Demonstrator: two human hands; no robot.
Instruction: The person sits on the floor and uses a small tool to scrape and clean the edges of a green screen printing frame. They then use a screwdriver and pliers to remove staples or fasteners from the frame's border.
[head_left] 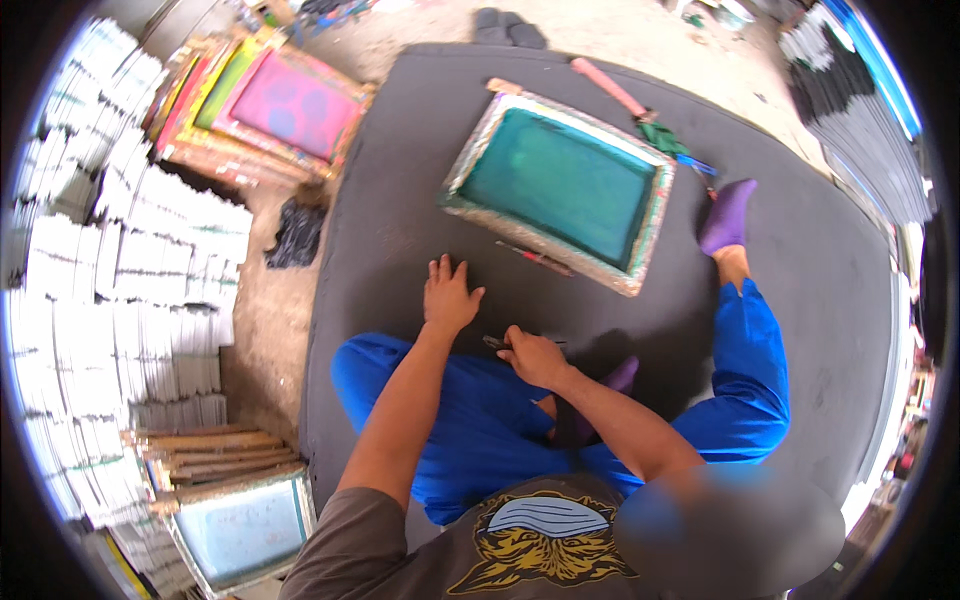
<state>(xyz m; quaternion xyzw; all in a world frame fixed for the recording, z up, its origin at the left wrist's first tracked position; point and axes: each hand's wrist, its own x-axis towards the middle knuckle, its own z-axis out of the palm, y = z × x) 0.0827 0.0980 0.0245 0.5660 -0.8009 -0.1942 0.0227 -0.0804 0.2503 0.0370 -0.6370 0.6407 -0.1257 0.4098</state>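
Observation:
A wooden-rimmed screen-printing frame (655,215) with green mesh (560,180) lies on the dark padded surface (390,220) in front of me. My left hand (452,297) rests palm down on that surface, fingers spread, holding nothing, left of the frame's near corner. Close to my lap, my right hand (533,357) is closed around a small dark slim tool (494,342); its kind is mostly hidden by the fingers. A thin red and dark tool (537,259) lies along the frame's near edge.
Beyond the frame lie a pink bar (608,87), a crumpled green cloth (658,138) and a small blue item (697,163). Coloured screen frames (295,105) lean at the left, near a black plastic bag (296,234) and stacked white sheets (165,260). My purple-socked foot (728,215) is at right.

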